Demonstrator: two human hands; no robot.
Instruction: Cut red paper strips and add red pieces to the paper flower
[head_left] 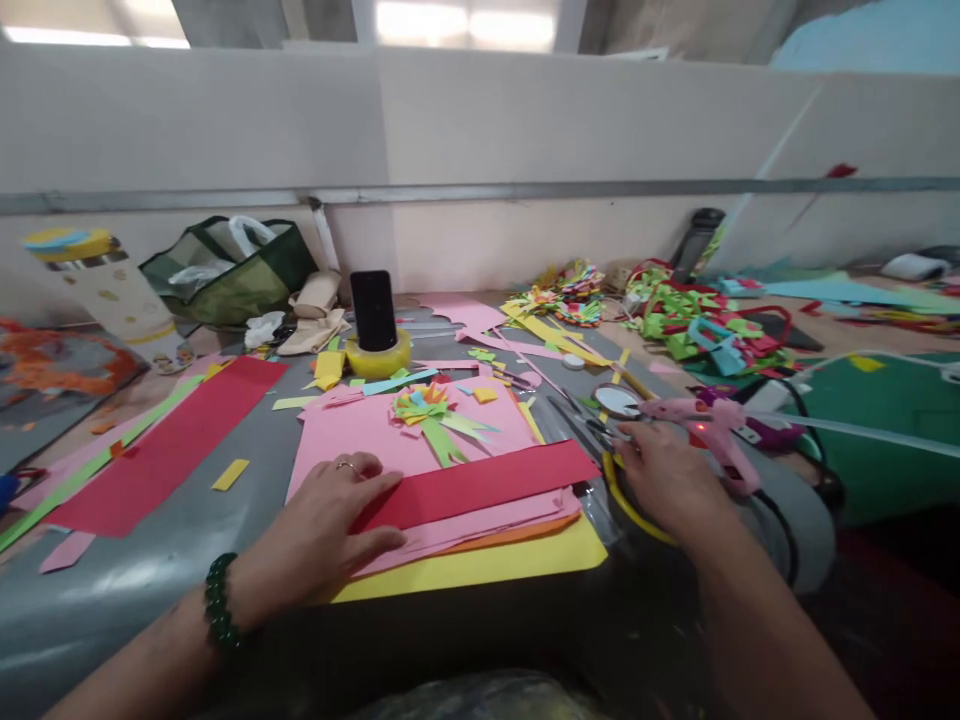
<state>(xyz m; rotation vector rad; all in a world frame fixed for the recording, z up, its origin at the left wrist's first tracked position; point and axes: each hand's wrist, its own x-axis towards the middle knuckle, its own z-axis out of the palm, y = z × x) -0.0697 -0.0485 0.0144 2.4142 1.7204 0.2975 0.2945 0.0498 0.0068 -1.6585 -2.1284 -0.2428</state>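
A red paper strip (487, 483) lies slantwise across a stack of pink paper sheets (337, 430). My left hand (341, 510) has its thumb and fingers at the strip's left end, holding it against the stack. A ribbon-like rosette (421, 405) of green, yellow and orange paper sits just above the strip. To the right, my right hand (664, 475) is closed at dark, slim scissors (583, 415); their handles are mostly hidden by the fingers. A pink glue gun (705, 425) with a red light stands right beside that hand. Under it curves a yellow rim (630, 505).
A phone (373, 310) stands in a yellow tape roll (379, 357). Another red strip (172, 440) lies left. Paper rosettes (559, 295) and looped paper pieces (675, 310) are heaped behind. A bottle (112, 290), a green bag (225, 275) and a low wall (480, 240) border the table.
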